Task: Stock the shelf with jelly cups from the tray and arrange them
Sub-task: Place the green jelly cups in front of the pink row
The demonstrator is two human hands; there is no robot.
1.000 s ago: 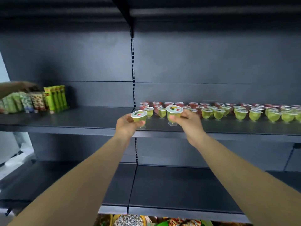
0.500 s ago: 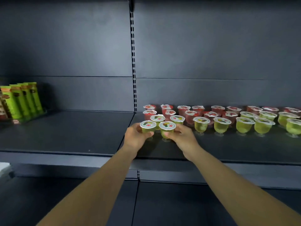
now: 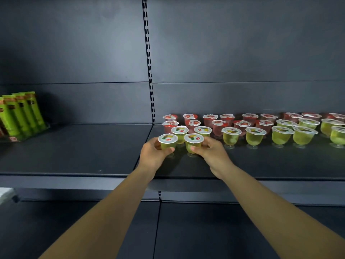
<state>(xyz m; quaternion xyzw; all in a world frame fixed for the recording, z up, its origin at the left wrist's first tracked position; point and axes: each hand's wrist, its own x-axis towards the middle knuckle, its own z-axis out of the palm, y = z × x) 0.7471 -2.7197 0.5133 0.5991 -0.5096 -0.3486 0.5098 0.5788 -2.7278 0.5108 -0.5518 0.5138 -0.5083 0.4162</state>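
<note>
Two green jelly cups stand side by side at the front left of the stock on the dark shelf (image 3: 89, 157). My left hand (image 3: 153, 156) grips the left green cup (image 3: 167, 140) around its body. My right hand (image 3: 211, 153) grips the right green cup (image 3: 193, 142) the same way. Both cups are upright with their small feet on or just above the shelf. Behind them run rows of green jelly cups (image 3: 255, 136) and, at the back, red jelly cups (image 3: 209, 119). The tray is not in view.
Green snack packs (image 3: 20, 113) stand at the far left of the same shelf. A slotted upright (image 3: 149, 71) splits the back panel. The left half of the shelf between the packs and the cups is bare. A lower shelf (image 3: 186, 230) lies below.
Both hands have carried their cups forward and down from the shelf's front edge to the shelf surface, beside the front row. The view has closed in on the shelf.
</note>
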